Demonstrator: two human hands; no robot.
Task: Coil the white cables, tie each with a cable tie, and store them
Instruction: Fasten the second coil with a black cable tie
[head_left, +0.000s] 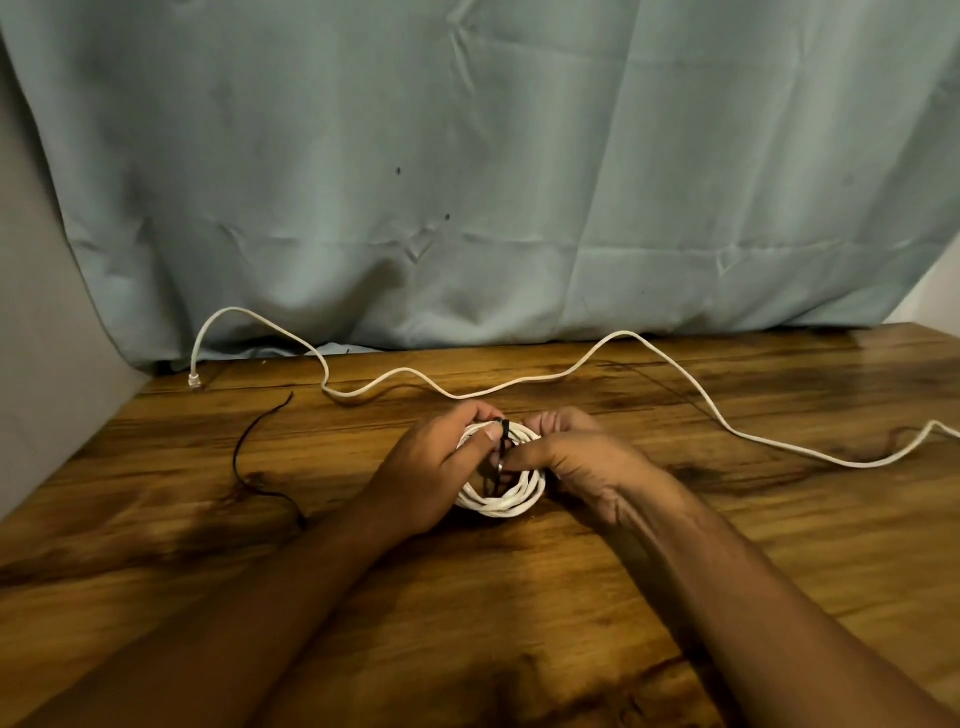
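Wooden surface (519, 597) with dark grain, backed by a creased blue-grey cloth (467, 182); grey wall (31, 312) far left of the coil.

Coil (506, 501): a white cable wound in several loops, lying flat on the surface, held between both hands.

Left grip (431, 467): grasping the coil. Fingers curl over the coil's far-left rim and the thumb presses on its top strands just beside the tie.

Right grip (576, 457): closed on the black cable tie (504, 431). The thumb reaches across the coil and pinches the tie's tail near the coil's centre; the other fingers curl at the coil's far-right rim. The tie wraps over the coil's far rim. Whether it is locked cannot be told.

Loose cable (325, 375): white, uncoiled, snaking behind the coil from far left to far right. Its clear connector (194, 382) rests far left of the coil, beside the cloth's hem. The right end runs out of view.

Second tie (237, 452): black, curved, lying on the surface left of the coil, well apart from it and untouched.
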